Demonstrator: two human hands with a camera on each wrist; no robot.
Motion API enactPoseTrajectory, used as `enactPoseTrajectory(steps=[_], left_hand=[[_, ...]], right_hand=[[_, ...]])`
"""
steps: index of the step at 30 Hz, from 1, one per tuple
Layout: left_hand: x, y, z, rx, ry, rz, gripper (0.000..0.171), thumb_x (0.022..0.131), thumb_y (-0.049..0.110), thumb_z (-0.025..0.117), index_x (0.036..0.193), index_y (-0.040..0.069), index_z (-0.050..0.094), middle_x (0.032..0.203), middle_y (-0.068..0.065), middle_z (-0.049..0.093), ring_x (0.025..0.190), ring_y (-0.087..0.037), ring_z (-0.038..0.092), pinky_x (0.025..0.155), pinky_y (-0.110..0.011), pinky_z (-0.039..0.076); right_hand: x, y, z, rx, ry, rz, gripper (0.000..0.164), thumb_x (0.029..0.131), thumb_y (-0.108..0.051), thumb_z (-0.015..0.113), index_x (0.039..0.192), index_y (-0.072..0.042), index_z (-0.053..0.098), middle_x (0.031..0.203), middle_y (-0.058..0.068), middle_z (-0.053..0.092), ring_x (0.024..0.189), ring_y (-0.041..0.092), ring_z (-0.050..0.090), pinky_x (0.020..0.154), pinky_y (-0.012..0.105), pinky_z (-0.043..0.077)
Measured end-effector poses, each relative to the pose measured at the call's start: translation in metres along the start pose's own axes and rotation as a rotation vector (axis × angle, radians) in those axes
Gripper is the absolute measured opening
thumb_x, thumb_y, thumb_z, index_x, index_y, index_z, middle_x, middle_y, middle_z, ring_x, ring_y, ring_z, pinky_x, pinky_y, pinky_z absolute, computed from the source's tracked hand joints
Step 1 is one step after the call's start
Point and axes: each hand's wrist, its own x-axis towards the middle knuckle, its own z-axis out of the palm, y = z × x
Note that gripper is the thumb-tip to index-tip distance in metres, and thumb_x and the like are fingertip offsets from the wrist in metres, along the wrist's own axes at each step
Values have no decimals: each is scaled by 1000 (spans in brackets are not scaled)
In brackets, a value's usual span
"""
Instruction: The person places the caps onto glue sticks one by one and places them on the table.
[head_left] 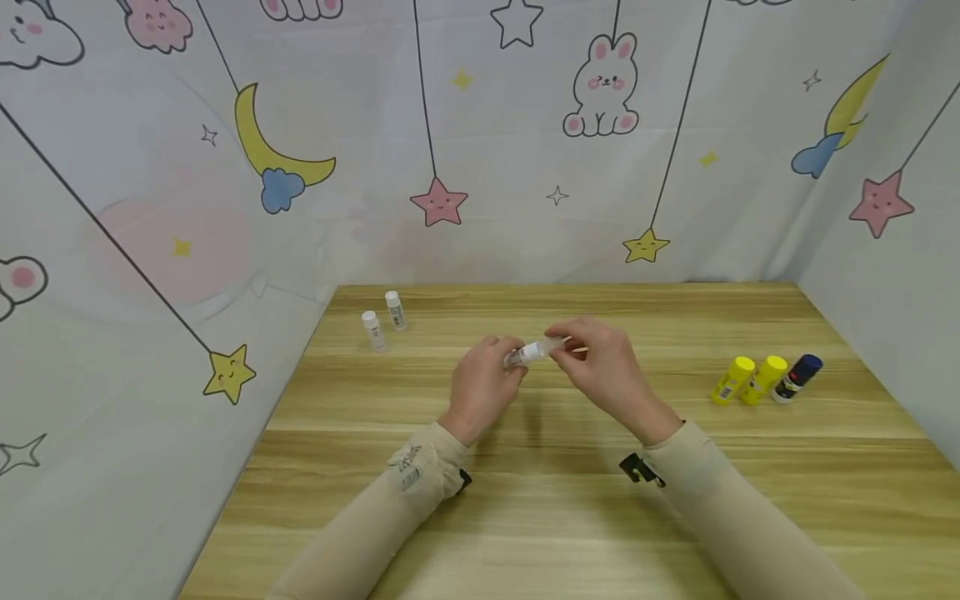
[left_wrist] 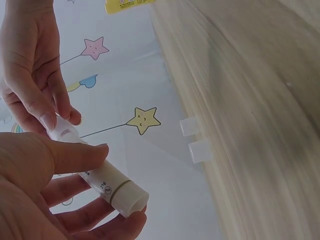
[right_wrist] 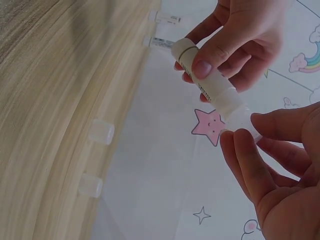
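My left hand (head_left: 486,379) holds a white glue stick (head_left: 525,355) above the table, its thumb and fingers round the printed barrel (left_wrist: 112,185). At the other end my right hand (head_left: 603,362) pinches the translucent cap (right_wrist: 241,122) between thumb and fingertips. Cap and barrel are in line and touch; how far the cap sits on the stick I cannot tell. Both wrist views show the glue stick tilted between the two hands.
Two white glue sticks (head_left: 373,332) stand at the back left. At the right stand two yellow glue sticks (head_left: 733,381) and one with a dark blue cap (head_left: 807,367). Two small translucent caps (right_wrist: 101,132) rest on the wooden table (head_left: 420,533), before a patterned curtain (head_left: 510,133).
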Motion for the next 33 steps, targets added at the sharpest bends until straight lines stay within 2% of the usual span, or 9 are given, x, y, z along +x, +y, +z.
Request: enactPoseTrajectory(steps=[33], left_hand=[[-4,6,-2,13,-3,8,29,85,21,84,113,17,75,98,-3,70,81,-18,67,65,-35,55]], right_hand=[[-1,-3,6,-3,-18,-9,23,88,-5,78,112,-8,75,108,4,71,87,15,70,71,31,59]])
